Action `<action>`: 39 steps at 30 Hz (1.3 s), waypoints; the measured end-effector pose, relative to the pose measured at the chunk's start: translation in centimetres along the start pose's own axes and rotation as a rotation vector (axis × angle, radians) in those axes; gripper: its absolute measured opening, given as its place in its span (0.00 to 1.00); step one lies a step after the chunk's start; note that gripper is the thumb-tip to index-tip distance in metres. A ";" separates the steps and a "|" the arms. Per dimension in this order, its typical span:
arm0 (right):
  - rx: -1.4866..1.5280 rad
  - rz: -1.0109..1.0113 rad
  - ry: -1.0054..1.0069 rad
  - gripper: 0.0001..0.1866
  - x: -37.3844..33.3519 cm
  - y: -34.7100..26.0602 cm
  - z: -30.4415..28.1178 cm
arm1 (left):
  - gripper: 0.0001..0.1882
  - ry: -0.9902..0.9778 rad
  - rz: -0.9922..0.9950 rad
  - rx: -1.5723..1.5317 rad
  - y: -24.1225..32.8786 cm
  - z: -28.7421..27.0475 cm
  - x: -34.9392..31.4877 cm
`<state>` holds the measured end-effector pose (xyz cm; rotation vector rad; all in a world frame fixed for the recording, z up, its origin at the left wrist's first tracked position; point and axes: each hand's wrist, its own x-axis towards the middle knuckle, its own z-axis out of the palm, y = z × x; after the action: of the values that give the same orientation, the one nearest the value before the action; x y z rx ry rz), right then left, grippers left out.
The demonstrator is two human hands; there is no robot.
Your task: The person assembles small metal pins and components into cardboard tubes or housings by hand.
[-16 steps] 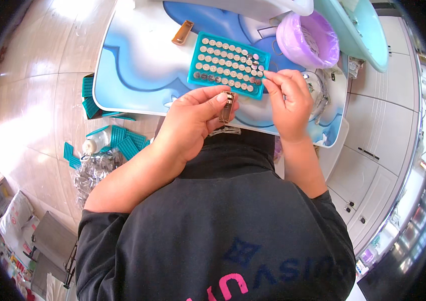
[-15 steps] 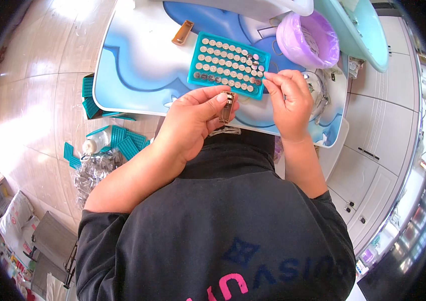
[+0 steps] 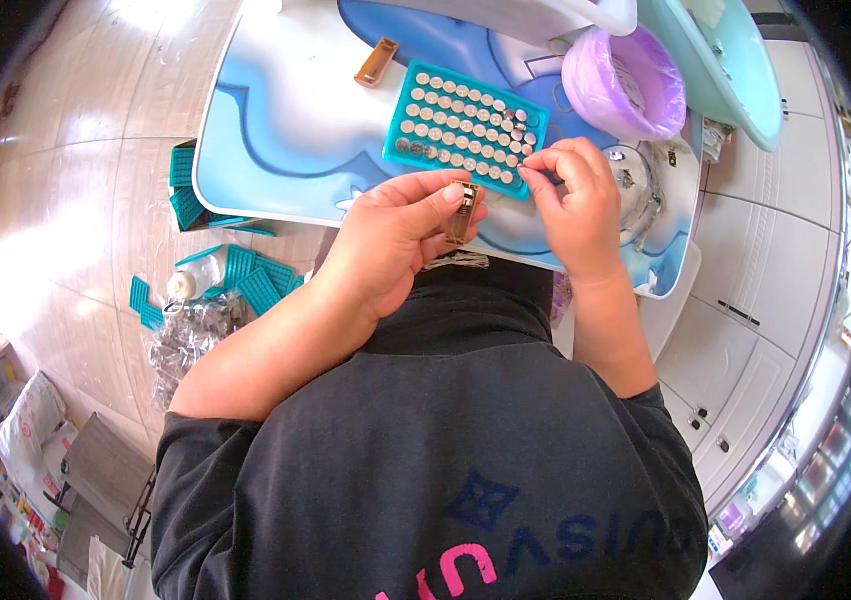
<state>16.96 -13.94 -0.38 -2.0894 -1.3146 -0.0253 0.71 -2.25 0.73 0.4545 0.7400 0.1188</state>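
Observation:
My left hand (image 3: 400,235) is closed around a small brown-gold oblong case (image 3: 461,212), thumb on its upper part, where small metal pieces show. The case stands roughly upright at the table's near edge. Just beyond it lies a teal tray (image 3: 388,152) filled with rows of round silver button cells (image 3: 464,124). Several cells in the nearest row at the left look darker. At the tray's right end my right hand (image 3: 578,205) pinches thumb and forefinger together over the rim; whatever sits between the fingertips is too small to make out.
Another brown-gold case piece (image 3: 376,62) lies beyond the tray on the blue-and-white table (image 3: 285,150). A purple lined bin (image 3: 585,80) and a pale green basin (image 3: 745,90) stand at the far right. Teal trays (image 3: 260,290) and a bottle (image 3: 185,284) lie on the floor at left.
The view has shifted slightly. My right fingertips have come down a little onto the tray's right end. My left hand keeps hold of the case, its face now catching more light.

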 end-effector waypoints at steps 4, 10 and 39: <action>-0.017 0.006 -0.056 0.08 0.3 -0.1 -0.2 | 0.14 -0.015 0.002 0.041 -0.1 -0.2 0.1; 0.047 -0.009 -0.022 0.07 0.3 -2.0 -0.9 | 0.14 -0.007 0.000 0.053 0.0 0.1 0.1; 0.384 -0.076 -0.092 0.04 -0.6 -5.0 0.8 | 0.13 -0.012 0.110 0.042 -0.9 -0.3 0.0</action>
<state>12.31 -12.61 1.38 -1.7327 -1.3323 0.2722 0.47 -2.99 0.18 0.5354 0.7068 0.2042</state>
